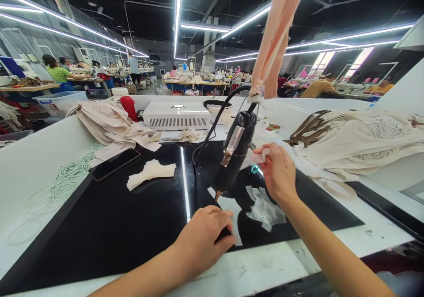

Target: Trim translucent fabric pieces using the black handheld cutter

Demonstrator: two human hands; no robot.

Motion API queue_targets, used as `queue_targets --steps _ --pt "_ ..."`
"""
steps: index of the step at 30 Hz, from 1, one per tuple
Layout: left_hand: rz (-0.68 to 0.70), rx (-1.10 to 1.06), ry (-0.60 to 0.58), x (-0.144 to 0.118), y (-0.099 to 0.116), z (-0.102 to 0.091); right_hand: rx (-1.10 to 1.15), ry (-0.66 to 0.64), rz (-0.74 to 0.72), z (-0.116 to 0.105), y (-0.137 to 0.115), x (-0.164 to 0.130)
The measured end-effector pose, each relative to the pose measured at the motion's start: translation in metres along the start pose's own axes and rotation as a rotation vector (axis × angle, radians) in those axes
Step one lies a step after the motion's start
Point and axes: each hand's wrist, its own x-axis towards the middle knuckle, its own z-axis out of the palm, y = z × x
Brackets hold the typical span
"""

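Note:
My left hand [208, 233] rests low on the black mat [132, 230], fingers curled and pressing the edge of a flat, pale cut piece [236, 219]. Just above it hangs a black heat tool [236, 149] with a copper-coloured tip [217, 195] pointing down at the piece. To the right of the tool, my right hand [281, 173] is raised, pinching a thin, whitish translucent piece [260, 156] between thumb and fingers. Below that hand lie several crumpled translucent pieces [265, 208]. A small teal item [254, 169] is near its fingers.
Peach straps [278, 36] suspend the tool, its black cord [212, 129] looping left. A stack of cream pieces [150, 173] and a phone [115, 164] lie left, beside green cord [73, 177]. A white vented box [179, 115] stands behind; beige garments [367, 138] are piled right.

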Motion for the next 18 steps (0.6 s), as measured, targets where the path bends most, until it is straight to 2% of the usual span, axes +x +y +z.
queue_targets --steps 4,7,10,14,16,18 --pt "0.005 -0.073 -0.031 -0.010 0.000 -0.012 0.037 -0.032 0.007 -0.019 -0.024 -0.050" --pt "-0.078 -0.186 0.031 -0.018 0.002 -0.026 0.048 -0.083 0.066 -0.025 -0.033 -0.089" --pt "-0.235 -0.372 0.057 -0.021 0.007 -0.035 0.059 -0.239 0.123 -0.023 -0.030 -0.120" --pt "-0.271 -0.752 0.059 -0.021 0.015 -0.041 0.001 -0.374 0.081 -0.015 -0.016 -0.145" --pt "-0.295 -0.845 0.065 -0.024 0.018 -0.044 -0.075 -0.438 0.088 -0.012 -0.011 -0.152" --pt "-0.339 -0.853 0.079 -0.029 0.017 -0.050 -0.209 -0.425 0.086 -0.010 -0.008 -0.157"
